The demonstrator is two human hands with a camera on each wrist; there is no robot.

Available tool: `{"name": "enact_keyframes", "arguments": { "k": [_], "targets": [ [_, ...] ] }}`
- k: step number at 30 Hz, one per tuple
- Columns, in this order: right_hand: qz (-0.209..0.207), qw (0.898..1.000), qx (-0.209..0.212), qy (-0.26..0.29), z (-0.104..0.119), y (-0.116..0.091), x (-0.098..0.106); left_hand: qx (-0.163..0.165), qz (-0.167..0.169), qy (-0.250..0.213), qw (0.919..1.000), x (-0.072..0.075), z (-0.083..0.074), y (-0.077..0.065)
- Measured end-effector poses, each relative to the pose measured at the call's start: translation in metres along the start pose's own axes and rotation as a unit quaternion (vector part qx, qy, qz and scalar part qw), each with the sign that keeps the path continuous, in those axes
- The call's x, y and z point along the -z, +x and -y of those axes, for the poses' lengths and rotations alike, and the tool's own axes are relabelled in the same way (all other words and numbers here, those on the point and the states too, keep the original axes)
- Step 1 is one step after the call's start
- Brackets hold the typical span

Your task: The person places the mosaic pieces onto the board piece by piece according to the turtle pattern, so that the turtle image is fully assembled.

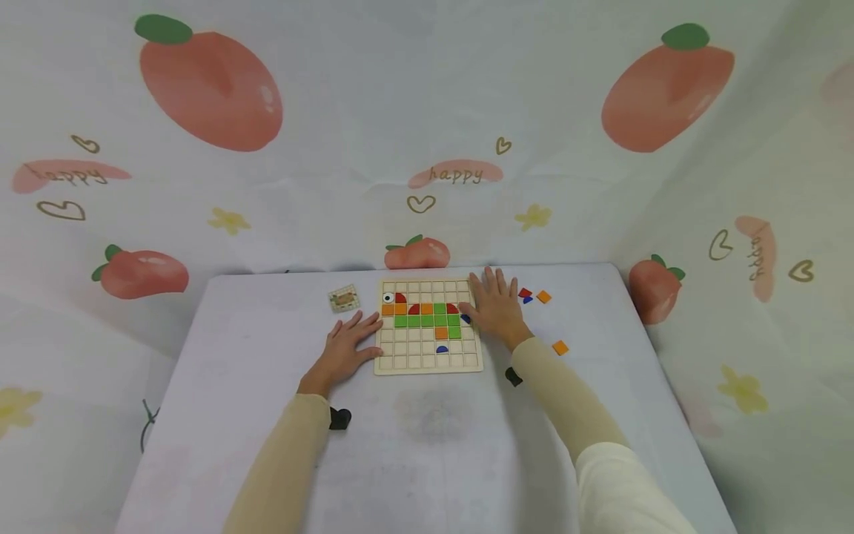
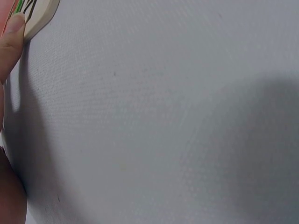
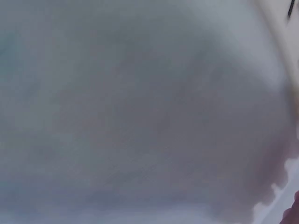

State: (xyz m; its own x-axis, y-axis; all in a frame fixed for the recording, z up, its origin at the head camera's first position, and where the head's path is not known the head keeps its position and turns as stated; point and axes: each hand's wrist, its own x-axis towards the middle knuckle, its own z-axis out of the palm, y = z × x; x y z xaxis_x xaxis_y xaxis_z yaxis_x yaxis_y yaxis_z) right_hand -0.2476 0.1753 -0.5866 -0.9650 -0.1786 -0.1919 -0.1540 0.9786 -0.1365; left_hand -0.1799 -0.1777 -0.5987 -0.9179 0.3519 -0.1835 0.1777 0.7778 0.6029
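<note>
A wooden grid board (image 1: 407, 362) lies on the table, with green, orange and red pieces set in its squares and a round eye piece (image 1: 388, 297) at upper left. My left hand (image 1: 342, 354) rests along the board's left edge, fingers spread. In the left wrist view, its thumb (image 2: 10, 44) touches the board's rim (image 2: 41, 21). Along the right edge lies my right hand (image 1: 497, 310), fingers extended, thumb by a blue piece (image 1: 465, 319). Another blue half-round piece (image 1: 442, 349) sits lower on the grid. The right wrist view is blurred and shows little of the hand.
A small pattern card (image 1: 344, 299) lies left of the board. To the right are loose orange squares (image 1: 544, 297), (image 1: 560, 348) the lower orange square, a red piece (image 1: 525, 293) and a blue piece (image 1: 528, 300). A patterned cloth wall (image 1: 347, 185) stands behind the table.
</note>
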Motion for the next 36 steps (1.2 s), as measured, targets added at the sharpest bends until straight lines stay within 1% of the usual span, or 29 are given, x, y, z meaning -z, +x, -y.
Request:
{"name": "enact_keyframes", "arguments": {
  "k": [6,12,15,19,24,28,32,36],
  "targets": [
    [-0.002,0.999,-0.032,0.021,-0.037,-0.012,0.003,-0.005,-0.004,-0.001,1.0,0.001,-0.002,-0.001],
    [0.01,0.996,-0.069,0.048,-0.07,-0.024,0.008,-0.002,-0.001,0.005,1.0,0.0,-0.002,0.0],
    [0.007,0.995,-0.075,0.064,-0.084,-0.029,0.01,0.002,0.001,0.008,1.0,0.0,-0.002,-0.001],
    [-0.002,0.993,-0.072,0.091,-0.099,-0.036,0.011,0.005,0.002,0.006,1.0,0.0,-0.004,-0.001],
    [-0.026,0.993,-0.054,0.101,-0.109,-0.043,0.012,0.006,0.002,0.007,1.0,0.0,-0.002,-0.001],
    [-0.068,0.993,-0.04,0.083,-0.112,-0.044,0.012,0.006,0.002,0.009,0.9999,-0.001,-0.001,0.0],
    [-0.105,0.991,-0.032,0.072,-0.113,-0.045,0.013,0.003,0.004,0.012,0.9999,0.0,-0.001,0.0],
    [-0.118,0.989,-0.036,0.084,-0.112,-0.045,0.014,0.001,0.004,0.015,0.9999,0.0,-0.002,0.001]
  ]
}}
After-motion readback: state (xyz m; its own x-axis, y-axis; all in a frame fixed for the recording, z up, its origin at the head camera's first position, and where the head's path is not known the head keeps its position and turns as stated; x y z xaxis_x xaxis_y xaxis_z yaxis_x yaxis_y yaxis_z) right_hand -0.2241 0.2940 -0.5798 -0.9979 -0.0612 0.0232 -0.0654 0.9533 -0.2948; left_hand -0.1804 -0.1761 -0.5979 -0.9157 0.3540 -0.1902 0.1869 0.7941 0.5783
